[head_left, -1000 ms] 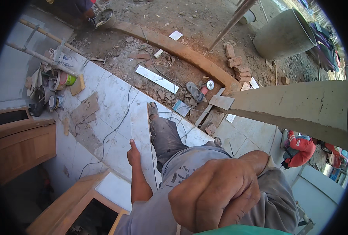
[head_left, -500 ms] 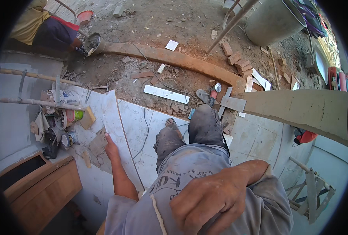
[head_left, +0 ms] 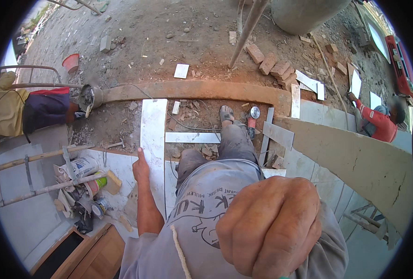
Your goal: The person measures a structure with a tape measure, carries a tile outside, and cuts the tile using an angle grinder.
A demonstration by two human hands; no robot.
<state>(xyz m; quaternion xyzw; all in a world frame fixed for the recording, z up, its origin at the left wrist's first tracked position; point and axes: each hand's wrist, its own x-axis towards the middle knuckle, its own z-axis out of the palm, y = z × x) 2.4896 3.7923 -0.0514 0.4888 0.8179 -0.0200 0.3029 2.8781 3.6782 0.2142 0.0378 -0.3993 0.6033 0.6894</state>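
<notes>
My left hand (head_left: 142, 168) grips the left edge of a long white tile (head_left: 153, 135), its thumb lying along the edge. The tile reaches from beside my left forearm out over the dirt, its far end near a low orange-brown ledge. Close to the camera, in front of my shirt, my right hand (head_left: 271, 225) is closed in a fist; whatever is inside it, if anything, is hidden. Across the rubble by my knees lies a narrow white tile strip (head_left: 192, 137). A red angle grinder (head_left: 252, 122) with a shiny disc rests beside my right foot.
Bricks (head_left: 270, 63) lie in a row beyond the ledge (head_left: 192, 89), near a slanting pole (head_left: 246, 35). A low wall (head_left: 346, 149) runs along the right. Buckets and bags (head_left: 83, 167) crowd the left beside a bamboo ladder (head_left: 43, 158). Co-workers are at left and right; a hammer (head_left: 115, 144) lies left.
My left hand has brought the long tile rightward and forward, over the rubble. My right fist has come up nearer the camera. My right foot is farther forward, and the view has turned.
</notes>
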